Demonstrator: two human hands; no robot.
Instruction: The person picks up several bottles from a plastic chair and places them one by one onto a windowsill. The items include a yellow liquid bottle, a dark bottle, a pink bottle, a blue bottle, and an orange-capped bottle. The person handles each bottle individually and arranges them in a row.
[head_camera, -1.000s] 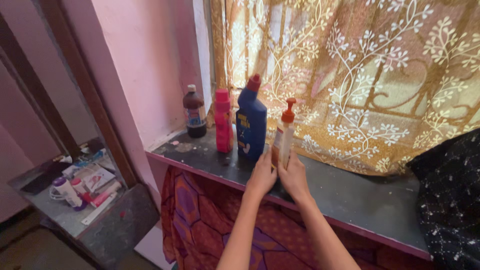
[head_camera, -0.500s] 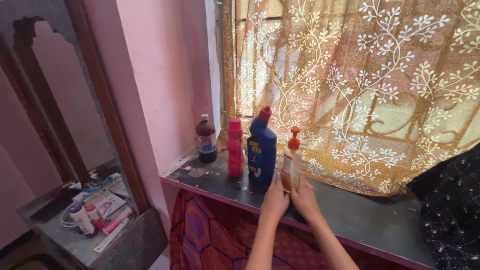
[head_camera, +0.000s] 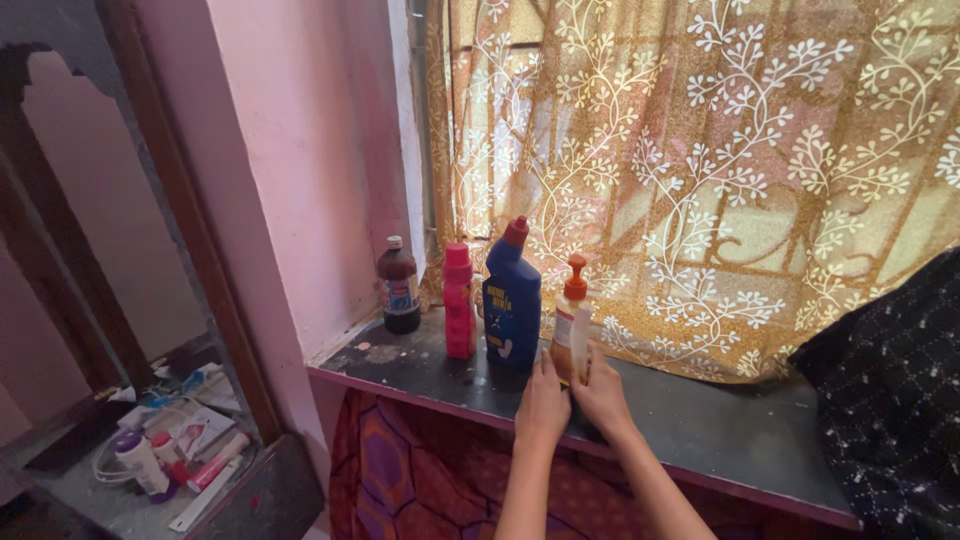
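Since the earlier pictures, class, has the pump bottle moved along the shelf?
No. The pump bottle stands just right of the blue bottle, as before; only the camera view shifted.

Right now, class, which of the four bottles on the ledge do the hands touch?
The pump bottle, rightmost in the row, with an orange pump top. Both hands, left and right, meet at its base; the brown, pink and blue bottles stand untouched.

Both hands (head_camera: 572, 402) around pump bottle (head_camera: 571, 319), dark sill (head_camera: 720, 435)

Daylight glows through the curtain (head_camera: 720, 170) from twelve to three o'clock; the nine o'clock side is dim, edges slightly soft.
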